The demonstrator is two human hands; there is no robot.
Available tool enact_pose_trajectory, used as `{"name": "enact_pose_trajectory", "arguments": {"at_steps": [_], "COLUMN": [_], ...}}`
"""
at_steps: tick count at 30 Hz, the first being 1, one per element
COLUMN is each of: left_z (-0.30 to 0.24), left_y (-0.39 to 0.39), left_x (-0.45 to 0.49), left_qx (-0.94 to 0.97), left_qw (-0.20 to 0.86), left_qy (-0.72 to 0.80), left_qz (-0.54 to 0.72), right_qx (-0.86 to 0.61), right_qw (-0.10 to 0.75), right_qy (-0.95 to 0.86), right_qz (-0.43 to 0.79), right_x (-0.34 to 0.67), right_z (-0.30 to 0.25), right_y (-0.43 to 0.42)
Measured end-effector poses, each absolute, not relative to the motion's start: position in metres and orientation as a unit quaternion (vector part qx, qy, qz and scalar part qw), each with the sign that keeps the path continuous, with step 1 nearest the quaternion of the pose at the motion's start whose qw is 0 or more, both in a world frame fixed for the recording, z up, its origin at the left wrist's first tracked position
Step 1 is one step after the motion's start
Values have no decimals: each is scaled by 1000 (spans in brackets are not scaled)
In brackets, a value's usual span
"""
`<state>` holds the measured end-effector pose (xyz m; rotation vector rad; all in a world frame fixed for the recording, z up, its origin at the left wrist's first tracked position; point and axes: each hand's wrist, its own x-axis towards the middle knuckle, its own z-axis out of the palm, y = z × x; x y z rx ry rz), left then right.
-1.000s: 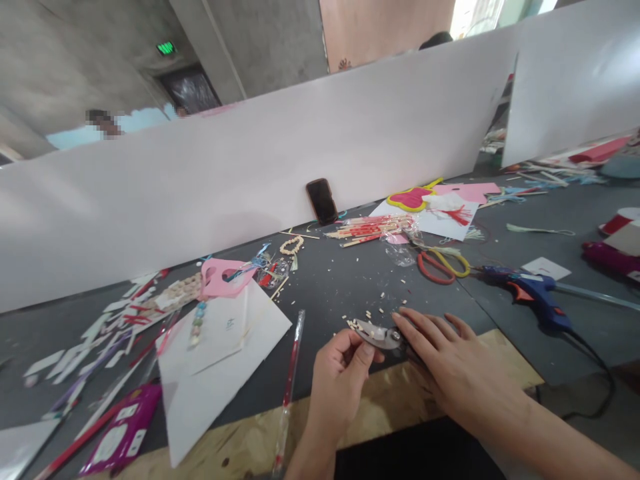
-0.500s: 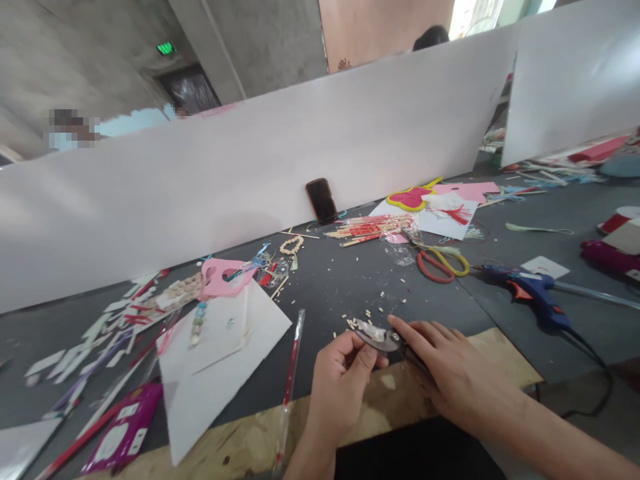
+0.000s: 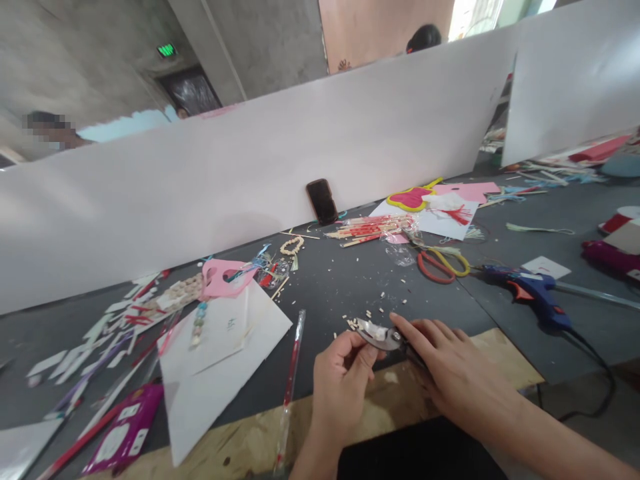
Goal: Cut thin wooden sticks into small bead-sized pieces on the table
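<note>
Cutters [image 3: 380,335] between left hand [image 3: 340,380] and right hand [image 3: 460,377], on table [image 3: 340,280] — phone [image 3: 323,200] at 12 o'clock against divider [image 3: 250,173]; scissors [image 3: 443,265], glue gun [image 3: 533,293] at 2; paper sheet [image 3: 220,360] at 9.

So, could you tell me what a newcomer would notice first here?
Both hands meet at the near table edge: the right hand grips metal cutters while the left hand pinches at their blades. Behind runs a long white partition with a dark phone leaning on it; a blue glue gun lies right.
</note>
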<state>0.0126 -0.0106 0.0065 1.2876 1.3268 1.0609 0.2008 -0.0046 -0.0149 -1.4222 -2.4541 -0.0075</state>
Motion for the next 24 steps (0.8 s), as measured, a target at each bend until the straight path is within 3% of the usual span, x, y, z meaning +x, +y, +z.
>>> {"name": "enact_pose_trajectory", "arguments": {"at_steps": [12,24], "left_z": [12,9], "left_y": [-6,2], "left_x": [14,22], "left_qx": [535,541], "left_qw": [482,456], "left_qy": [546,533], "left_qz": [428,464], "right_qx": [-486,-467], "right_qw": [179,223], "right_qy": [-855,-854], "right_qz": [31,-57], "right_x": [199,208], "right_z": [-9,-23], "right_y": [-2,4]}}
